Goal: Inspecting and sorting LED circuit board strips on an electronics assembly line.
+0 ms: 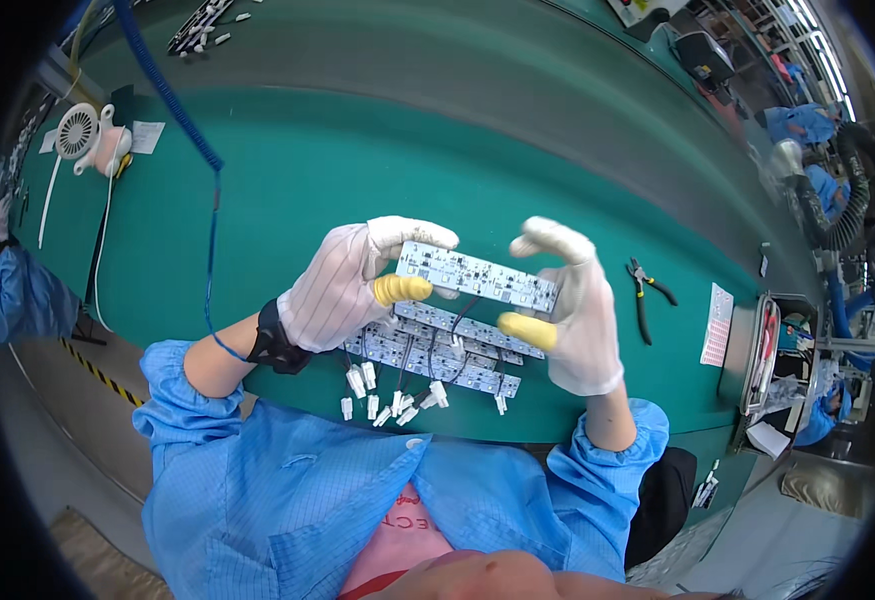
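Observation:
A white LED circuit board strip [479, 277] is held up, slightly tilted, over the bench. My left hand [342, 278], in a striped white glove with a yellow thumb tip, is closed on the strip's left end. Around the right end is my right hand [579, 310], gloved alike. Its thumb and upper fingers are spread apart; whether its palm touches the strip I cannot tell. Beneath lie several more circuit board strips [437, 362], partly hidden by the held one. Thin dark wires run from them to white plug connectors [407, 402] near my body.
The bench has a green mat [307, 170]. Pliers [645, 298] with yellow-black handles lie right, near a pink-white label sheet [717, 325] and a metal tray [760, 355]. A small fan [92, 138] stands far left. A blue cord [212, 215] hangs to my left wrist strap.

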`<act>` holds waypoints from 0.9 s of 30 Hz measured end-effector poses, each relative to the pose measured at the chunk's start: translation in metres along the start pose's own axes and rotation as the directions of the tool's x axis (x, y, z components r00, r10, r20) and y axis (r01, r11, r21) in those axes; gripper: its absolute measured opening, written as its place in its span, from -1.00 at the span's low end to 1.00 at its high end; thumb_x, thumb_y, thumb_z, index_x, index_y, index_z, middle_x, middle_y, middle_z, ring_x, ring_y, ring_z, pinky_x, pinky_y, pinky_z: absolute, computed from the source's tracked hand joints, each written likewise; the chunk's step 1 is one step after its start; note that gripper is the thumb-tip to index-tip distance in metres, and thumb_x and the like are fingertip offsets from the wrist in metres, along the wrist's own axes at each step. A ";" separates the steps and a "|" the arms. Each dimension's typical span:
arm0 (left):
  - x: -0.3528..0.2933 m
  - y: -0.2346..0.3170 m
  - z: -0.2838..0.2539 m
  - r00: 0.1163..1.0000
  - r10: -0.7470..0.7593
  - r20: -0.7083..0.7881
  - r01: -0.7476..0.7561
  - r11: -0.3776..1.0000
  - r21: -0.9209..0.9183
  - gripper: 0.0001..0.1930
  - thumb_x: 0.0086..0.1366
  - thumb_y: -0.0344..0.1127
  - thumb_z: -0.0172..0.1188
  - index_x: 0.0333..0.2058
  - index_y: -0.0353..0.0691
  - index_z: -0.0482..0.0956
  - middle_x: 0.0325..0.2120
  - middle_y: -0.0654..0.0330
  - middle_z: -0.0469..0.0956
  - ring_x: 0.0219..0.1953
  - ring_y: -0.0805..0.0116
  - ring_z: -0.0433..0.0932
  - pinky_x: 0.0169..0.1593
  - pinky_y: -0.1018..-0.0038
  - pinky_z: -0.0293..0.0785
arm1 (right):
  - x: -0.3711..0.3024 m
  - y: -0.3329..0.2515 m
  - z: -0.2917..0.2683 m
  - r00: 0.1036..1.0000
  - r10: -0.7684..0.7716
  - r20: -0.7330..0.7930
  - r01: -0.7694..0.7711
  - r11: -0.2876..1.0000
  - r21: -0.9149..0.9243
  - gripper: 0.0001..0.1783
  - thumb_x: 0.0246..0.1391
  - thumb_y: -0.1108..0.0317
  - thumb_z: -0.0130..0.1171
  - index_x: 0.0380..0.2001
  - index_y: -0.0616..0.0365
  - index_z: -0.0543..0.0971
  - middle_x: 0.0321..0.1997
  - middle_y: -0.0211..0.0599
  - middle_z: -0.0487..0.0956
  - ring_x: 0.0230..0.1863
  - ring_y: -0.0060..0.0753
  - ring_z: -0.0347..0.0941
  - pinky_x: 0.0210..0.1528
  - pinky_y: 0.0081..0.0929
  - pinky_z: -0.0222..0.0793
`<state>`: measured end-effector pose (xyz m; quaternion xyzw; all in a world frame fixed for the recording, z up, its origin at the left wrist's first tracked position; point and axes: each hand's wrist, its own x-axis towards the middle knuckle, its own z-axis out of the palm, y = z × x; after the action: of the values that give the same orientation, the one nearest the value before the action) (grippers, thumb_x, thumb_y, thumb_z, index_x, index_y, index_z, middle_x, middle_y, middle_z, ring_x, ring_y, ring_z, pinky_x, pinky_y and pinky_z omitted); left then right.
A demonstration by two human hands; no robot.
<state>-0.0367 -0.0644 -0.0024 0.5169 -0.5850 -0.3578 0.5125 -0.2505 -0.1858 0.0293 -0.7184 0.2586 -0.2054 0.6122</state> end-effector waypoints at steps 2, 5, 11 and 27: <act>0.001 0.002 0.004 0.992 -0.126 -0.028 0.113 0.951 -0.287 -0.49 0.15 -0.14 0.25 -0.03 -0.39 0.40 -0.26 0.10 0.57 -0.20 0.41 0.56 -0.10 0.52 0.48 | 0.004 0.008 -0.002 0.999 -0.027 -0.027 0.036 0.921 0.388 -0.16 -0.20 0.27 0.42 0.14 0.25 0.23 0.12 -0.14 0.30 -0.20 -0.51 0.47 -0.34 -0.67 0.41; 0.002 -0.004 0.005 0.992 -0.081 -0.097 0.047 0.951 -0.306 -0.47 0.13 -0.10 0.25 -0.04 -0.38 0.42 -0.26 0.10 0.57 -0.21 0.42 0.56 -0.11 0.52 0.48 | 0.004 0.007 -0.009 0.993 0.092 -0.081 -0.063 0.951 0.302 -0.46 0.07 0.26 0.19 0.06 0.29 0.31 -0.17 -0.18 0.48 -0.39 -0.52 0.51 -0.44 -0.70 0.39; 0.004 -0.007 0.000 0.993 0.087 -0.086 -0.074 0.987 0.143 -0.47 0.10 -0.08 0.27 -0.05 -0.33 0.46 -0.35 0.16 0.62 -0.29 0.43 0.59 -0.19 0.53 0.47 | -0.002 0.007 -0.010 0.977 0.119 -0.175 -0.106 0.991 0.079 -0.70 0.19 0.28 0.06 -0.11 0.27 0.44 -0.50 -0.28 0.51 -0.70 -0.66 0.36 -0.69 -0.73 0.18; -0.001 -0.007 -0.006 0.998 -0.029 -0.057 0.028 0.999 -0.018 -0.51 0.07 -0.29 0.34 -0.07 -0.45 0.45 -0.29 0.12 0.56 -0.24 0.43 0.57 -0.14 0.57 0.49 | -0.007 0.009 -0.013 0.993 0.079 -0.083 -0.059 0.974 0.220 -0.61 0.16 0.32 0.09 -0.03 0.35 0.36 -0.50 -0.26 0.51 -0.76 -0.67 0.31 -0.73 -0.74 0.22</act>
<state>-0.0290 -0.0645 -0.0083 0.5310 -0.5595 -0.3549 0.5283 -0.2648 -0.1929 0.0230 -0.6275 0.2870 -0.2437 0.6815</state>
